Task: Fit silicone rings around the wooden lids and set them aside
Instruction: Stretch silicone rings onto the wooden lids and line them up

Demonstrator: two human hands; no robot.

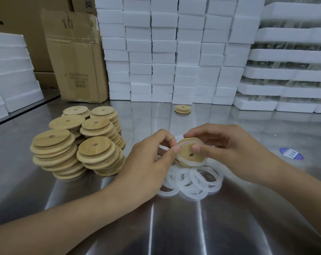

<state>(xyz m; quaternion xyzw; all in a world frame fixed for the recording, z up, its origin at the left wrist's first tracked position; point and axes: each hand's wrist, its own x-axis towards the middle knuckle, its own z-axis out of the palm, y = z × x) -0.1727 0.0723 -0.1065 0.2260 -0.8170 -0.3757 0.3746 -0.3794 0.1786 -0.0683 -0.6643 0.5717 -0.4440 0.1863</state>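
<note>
Both hands hold one round wooden lid [188, 157] with a small centre hole above the metal table [192, 227]. My right hand [227, 150] grips the lid from the right, thumb on its face. A translucent white silicone ring [180, 144] sits partly around the lid's rim, and my left hand [150, 162] pinches it at the left edge. Under the hands lies a loose pile of several white rings [196, 183]. Several stacks of bare wooden lids [78, 144] stand to the left. A small stack of lids [182, 108] rests alone farther back.
Stacked white foam blocks [174, 52] wall off the back, with foam trays [294, 70] at right and more foam [10, 74] at left. A cardboard box [75, 57] leans at back left. A blue sticker [291, 153] lies on the table at right.
</note>
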